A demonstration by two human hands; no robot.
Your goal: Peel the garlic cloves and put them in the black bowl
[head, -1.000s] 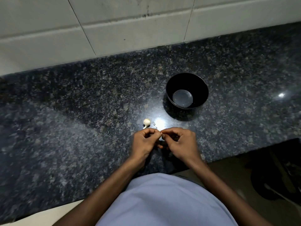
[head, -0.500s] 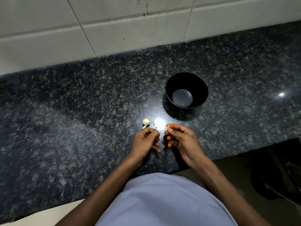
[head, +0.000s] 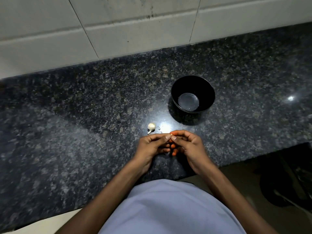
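Note:
My left hand point(head: 152, 146) and my right hand point(head: 187, 144) meet fingertip to fingertip just above the counter's front edge. Between the thumbs a tiny pale piece, a garlic clove point(head: 171, 135), is pinched; most of it is hidden by the fingers. A white garlic piece point(head: 151, 127) with a short stalk lies on the granite just beyond my left hand. The black bowl point(head: 208, 92) stands farther back to the right, with nothing visible inside.
A small pale scrap of skin point(head: 158, 127) lies beside the garlic piece. The dark speckled granite counter point(head: 76, 124) runs back to a white tiled wall point(head: 118, 27). At the lower right the counter edge drops to the floor.
Half a second ago my hands were slightly apart; now they have come together again, fingertips pinching the clove. The garlic piece and bowl have not moved.

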